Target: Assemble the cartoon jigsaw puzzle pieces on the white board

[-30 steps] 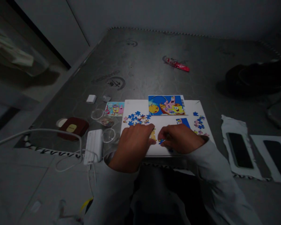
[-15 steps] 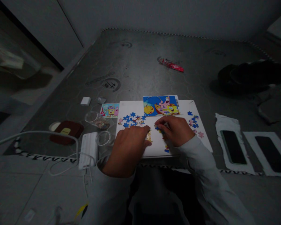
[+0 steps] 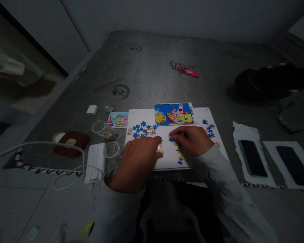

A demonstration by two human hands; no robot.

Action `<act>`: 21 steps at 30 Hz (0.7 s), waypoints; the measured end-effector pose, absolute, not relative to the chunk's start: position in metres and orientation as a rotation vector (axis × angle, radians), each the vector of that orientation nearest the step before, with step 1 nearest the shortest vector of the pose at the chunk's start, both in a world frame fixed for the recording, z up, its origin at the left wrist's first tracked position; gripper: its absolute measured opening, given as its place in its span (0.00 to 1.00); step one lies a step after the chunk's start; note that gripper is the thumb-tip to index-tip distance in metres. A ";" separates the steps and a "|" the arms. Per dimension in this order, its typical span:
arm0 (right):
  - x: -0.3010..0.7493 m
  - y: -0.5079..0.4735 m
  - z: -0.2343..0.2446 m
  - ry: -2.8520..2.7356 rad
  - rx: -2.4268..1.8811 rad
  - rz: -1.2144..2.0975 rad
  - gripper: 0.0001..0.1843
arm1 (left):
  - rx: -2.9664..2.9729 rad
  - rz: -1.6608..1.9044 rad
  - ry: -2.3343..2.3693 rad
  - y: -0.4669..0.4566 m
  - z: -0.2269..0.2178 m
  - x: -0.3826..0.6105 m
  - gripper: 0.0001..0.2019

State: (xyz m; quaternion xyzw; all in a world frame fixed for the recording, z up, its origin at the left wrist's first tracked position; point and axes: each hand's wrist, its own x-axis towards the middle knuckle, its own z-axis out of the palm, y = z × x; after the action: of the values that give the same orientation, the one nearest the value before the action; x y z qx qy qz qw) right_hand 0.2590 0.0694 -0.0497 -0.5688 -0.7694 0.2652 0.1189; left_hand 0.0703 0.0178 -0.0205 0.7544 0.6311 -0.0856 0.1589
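My left hand [image 3: 136, 162] lies flat on the white puzzle board [image 3: 142, 116], its fingertips beside a short row of yellow jigsaw pieces [image 3: 160, 147]. My right hand [image 3: 191, 140] is bent over the board's middle, fingertips pinched on a small jigsaw piece [image 3: 178, 143]. Its fingers hide most of that piece. A few joined pieces [image 3: 179, 158] lie just below it. A cluster of blue and pink pieces [image 3: 142, 130] sits left of my hands, and more loose pieces [image 3: 209, 129] lie to the right. A colourful cartoon picture card [image 3: 173, 114] lies along the board's far edge.
A smaller cartoon card [image 3: 118, 119], clear plastic cups [image 3: 111, 149], a white power bank [image 3: 95, 158] with a white cable and a maroon pouch [image 3: 71, 141] lie left of the board. Two phones on white sheets [image 3: 252, 158] lie right.
My right hand has moved up the board towards the picture card, uncovering the pieces below it. My left hand has stayed nearly still. The whole view has shifted slightly.
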 end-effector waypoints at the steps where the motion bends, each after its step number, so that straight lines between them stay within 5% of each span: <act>1: 0.258 0.069 -0.051 -2.215 -1.663 0.728 0.10 | 2.156 -0.242 1.808 0.018 -0.020 0.070 0.19; 13: 0.268 0.069 -0.040 -2.294 -1.772 0.509 0.08 | 2.142 -0.231 1.808 0.017 -0.022 0.069 0.20; 21: 0.275 0.067 -0.022 -2.752 -1.905 0.663 0.12 | 2.158 -0.143 1.798 0.015 -0.027 0.067 0.20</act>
State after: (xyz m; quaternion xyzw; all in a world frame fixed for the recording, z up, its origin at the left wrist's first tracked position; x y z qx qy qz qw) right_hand 0.2747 0.0671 -0.0216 -0.5532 -0.7992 0.1926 -0.1347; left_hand 0.0669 0.0152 -0.0274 0.7569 0.6307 -0.0501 0.1638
